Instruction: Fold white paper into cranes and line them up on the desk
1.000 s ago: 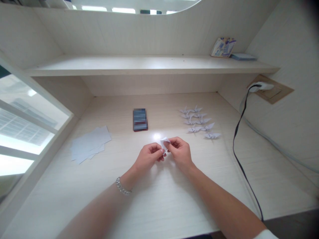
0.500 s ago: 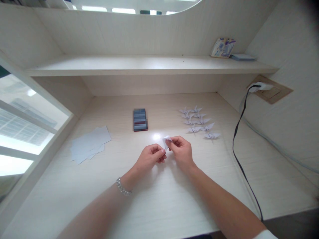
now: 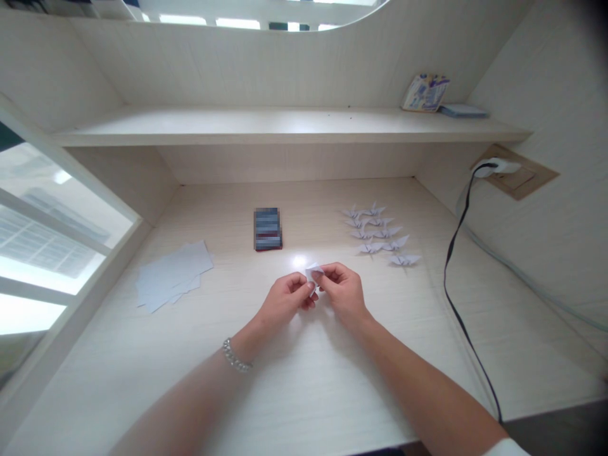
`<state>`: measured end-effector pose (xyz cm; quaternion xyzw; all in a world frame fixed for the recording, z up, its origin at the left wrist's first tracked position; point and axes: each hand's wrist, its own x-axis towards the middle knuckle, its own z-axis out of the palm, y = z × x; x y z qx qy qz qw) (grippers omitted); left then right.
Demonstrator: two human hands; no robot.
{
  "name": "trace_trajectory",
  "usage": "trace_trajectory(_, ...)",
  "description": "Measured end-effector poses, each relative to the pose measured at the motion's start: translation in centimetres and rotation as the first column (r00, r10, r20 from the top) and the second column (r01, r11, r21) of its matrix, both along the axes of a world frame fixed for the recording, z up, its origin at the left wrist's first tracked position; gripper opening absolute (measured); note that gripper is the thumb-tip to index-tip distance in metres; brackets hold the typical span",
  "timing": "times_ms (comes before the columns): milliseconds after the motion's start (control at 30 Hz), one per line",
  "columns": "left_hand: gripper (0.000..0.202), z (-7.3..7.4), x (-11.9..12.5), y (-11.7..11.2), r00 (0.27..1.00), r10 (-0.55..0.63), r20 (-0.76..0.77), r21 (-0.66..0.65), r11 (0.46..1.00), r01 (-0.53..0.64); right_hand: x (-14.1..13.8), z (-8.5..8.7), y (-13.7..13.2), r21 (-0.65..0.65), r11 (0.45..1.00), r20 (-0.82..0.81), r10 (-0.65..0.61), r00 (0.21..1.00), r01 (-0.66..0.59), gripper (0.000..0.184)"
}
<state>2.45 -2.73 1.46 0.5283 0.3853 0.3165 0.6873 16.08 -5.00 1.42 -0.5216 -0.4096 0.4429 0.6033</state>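
Both my hands meet over the middle of the pale desk, pinching one small folded piece of white paper. My left hand, with a bracelet on its wrist, grips the paper's lower edge with closed fingers. My right hand pinches its upper right side. Several finished white paper cranes lie in rows just beyond my right hand. A loose stack of white paper sheets lies to the left.
A dark phone lies flat behind my hands. A black cable runs from a wall socket down over the desk's front edge. A shelf above holds a colourful packet. A window frame borders the left.
The hands, slightly apart half a second ago, have closed together again on the paper. The paper has turned a little between the fingers.
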Motion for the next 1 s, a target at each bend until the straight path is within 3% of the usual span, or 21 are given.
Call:
trace_trajectory(333,0.02,-0.39,-0.59,0.22,0.987,-0.14,-0.073,-0.031,0.99,0.138,0.21,0.04,0.09,-0.005,0.998,0.037,-0.062,0.997,0.063,0.015)
trace_trajectory(567,0.026,0.4,-0.61,0.29,0.992,-0.124,-0.02,-0.091,0.988,0.122,0.08,0.12,0.09,0.005,1.0,-0.016,-0.021,1.0,0.021,0.015)
trace_trajectory(700,0.029,0.31,-0.44,0.29,0.998,-0.057,-0.023,-0.01,0.998,0.057,-0.15,-0.03,-0.01,0.012,1.0,-0.042,0.03,0.999,-0.029,0.017)
trace_trajectory(800,0.028,0.01,-0.43,0.37,0.997,-0.071,-0.042,0.02,0.997,0.072,-0.22,-0.22,-0.05,0.011,1.0,-0.038,0.018,0.999,-0.018,0.018)
trace_trajectory(1000,0.02,-0.22,-0.48,0.34,0.996,-0.077,-0.036,-0.042,0.996,0.075,-0.02,-0.2,0.01,0.011,1.0,0.01,-0.029,1.0,0.029,0.015)
